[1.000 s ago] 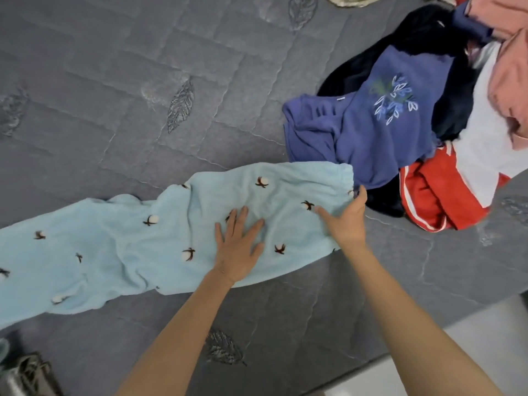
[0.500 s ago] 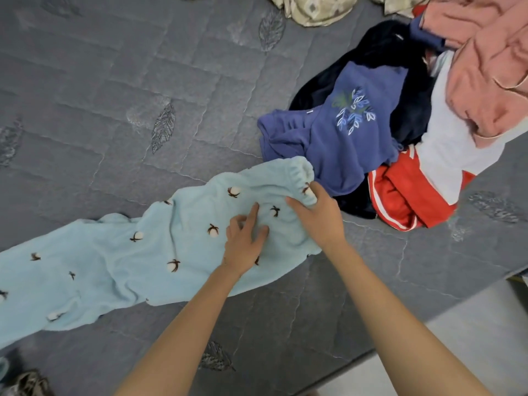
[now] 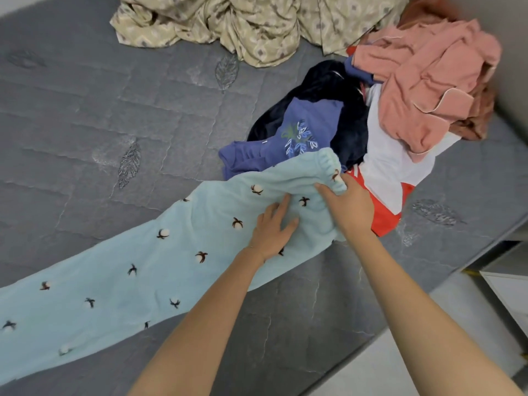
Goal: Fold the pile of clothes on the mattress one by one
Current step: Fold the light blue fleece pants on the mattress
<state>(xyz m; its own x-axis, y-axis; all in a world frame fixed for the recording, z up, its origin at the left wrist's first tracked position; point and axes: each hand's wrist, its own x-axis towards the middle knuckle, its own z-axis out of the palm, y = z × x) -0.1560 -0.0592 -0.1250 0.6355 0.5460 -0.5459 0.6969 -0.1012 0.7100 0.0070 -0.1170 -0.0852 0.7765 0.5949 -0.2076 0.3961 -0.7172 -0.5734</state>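
Item 1: long pale-blue fleece garment with small brown-and-white cotton-boll motifs (image 3: 171,252), lying stretched across the grey quilted mattress with leaf stitching (image 3: 114,110). Its elasticated end is raised and overlaps the pile.

Item 2: left hand (image 3: 271,227), fingers spread, palm flat on the fleece garment just short of its elasticated end.

Item 3: right hand (image 3: 347,207), fingers curled, gripping a fold of the fleece garment at the elasticated end and holding it up off the mattress.

Item 4: pile of unfolded clothes (image 3: 400,155), touching the elasticated end of the fleece garment and reaching beyond it: violet-blue top with embroidered leaves (image 3: 311,124), dark navy garment (image 3: 328,84), white-and-red garment (image 3: 383,218), salmon-pink garment (image 3: 428,81).

Item 5: crumpled beige patterned sheet (image 3: 257,21), well beyond the fleece garment at the mattress's far edge.
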